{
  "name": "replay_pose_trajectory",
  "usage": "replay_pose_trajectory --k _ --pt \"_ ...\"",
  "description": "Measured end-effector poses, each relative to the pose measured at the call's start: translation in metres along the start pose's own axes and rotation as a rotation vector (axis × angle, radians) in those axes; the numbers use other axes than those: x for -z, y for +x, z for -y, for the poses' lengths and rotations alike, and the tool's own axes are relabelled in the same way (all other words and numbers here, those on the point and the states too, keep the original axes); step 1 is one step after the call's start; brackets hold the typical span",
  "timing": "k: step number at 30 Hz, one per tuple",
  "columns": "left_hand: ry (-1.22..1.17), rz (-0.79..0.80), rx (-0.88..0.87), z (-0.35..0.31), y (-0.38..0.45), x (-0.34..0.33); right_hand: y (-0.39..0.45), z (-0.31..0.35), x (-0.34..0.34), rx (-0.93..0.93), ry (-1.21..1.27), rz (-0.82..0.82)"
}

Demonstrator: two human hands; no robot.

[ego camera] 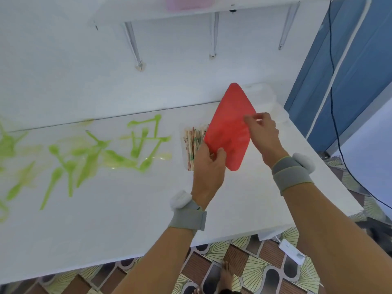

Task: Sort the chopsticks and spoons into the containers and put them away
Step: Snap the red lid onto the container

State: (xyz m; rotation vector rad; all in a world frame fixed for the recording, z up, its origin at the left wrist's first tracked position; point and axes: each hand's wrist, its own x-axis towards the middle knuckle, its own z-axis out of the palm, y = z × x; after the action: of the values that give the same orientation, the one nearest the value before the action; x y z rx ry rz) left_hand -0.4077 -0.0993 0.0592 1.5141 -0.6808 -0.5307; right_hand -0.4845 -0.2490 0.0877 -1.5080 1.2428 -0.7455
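Overhead, both hands hold a red lid (pixel 230 128) tilted above the white table (pixel 118 225), toward two o'clock from the table's middle. The left hand (pixel 209 166) pinches the lid's near-left edge, thumb on top and fingers underneath; the right hand (pixel 262 132) pinches its right edge with thumb and curled fingers. Each wrist wears a grey strap with a white pad. Partly under the lid, at its nine o'clock side, a clear container (pixel 192 145) sits on the table holding wrapped chopsticks (pixel 194 141); its right part is hidden by the lid and the left hand. A second clear container (pixel 263 96) stands at the lid's one o'clock, against the wall and near the table's right edge; what it holds cannot be told. Green spoons (pixel 89 153) lie scattered from nine to ten o'clock, well apart from the containers, blurred. Between spoons and near edge the tabletop is bare white. The right edge runs slanting close behind the right wrist; past the near edge is patterned floor with a white power strip (pixel 291 251). A shelf (pixel 191 11) on brackets hangs at twelve o'clock.
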Motion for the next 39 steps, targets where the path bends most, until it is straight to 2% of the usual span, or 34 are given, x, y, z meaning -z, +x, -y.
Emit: replay_pose_trajectory --k 2,4,5,10,14,18,26,36,39 --pt "-0.167 -0.046 0.069 -0.003 0.007 0.009 -0.003 -0.006 -0.012 -0.112 -0.021 0.065" --pt "-0.298 -0.077 0.128 -0.003 0.014 0.020 -0.001 -0.009 -0.027 -0.161 0.135 0.171" --pt "-0.291 -0.089 0.150 -0.004 0.017 0.024 -0.001 -0.008 -0.034 -0.141 0.193 0.182" --pt "0.008 -0.293 0.207 0.011 0.035 0.052 0.008 -0.006 -0.058 0.027 0.090 0.208" --pt "0.399 -0.321 0.246 0.028 0.044 0.061 0.018 -0.021 -0.068 0.139 -0.115 0.291" --pt "0.591 -0.321 0.316 0.040 0.041 0.060 0.024 -0.042 -0.069 0.203 -0.271 0.285" --pt "0.701 -0.336 0.320 0.047 0.035 0.051 0.032 -0.057 -0.076 0.289 -0.406 0.245" --pt "0.619 -0.178 0.269 0.064 0.038 0.052 0.035 -0.062 -0.080 0.164 -0.324 0.255" --pt "0.658 -0.162 0.331 0.062 0.045 0.053 0.038 -0.063 -0.079 0.126 -0.327 0.303"
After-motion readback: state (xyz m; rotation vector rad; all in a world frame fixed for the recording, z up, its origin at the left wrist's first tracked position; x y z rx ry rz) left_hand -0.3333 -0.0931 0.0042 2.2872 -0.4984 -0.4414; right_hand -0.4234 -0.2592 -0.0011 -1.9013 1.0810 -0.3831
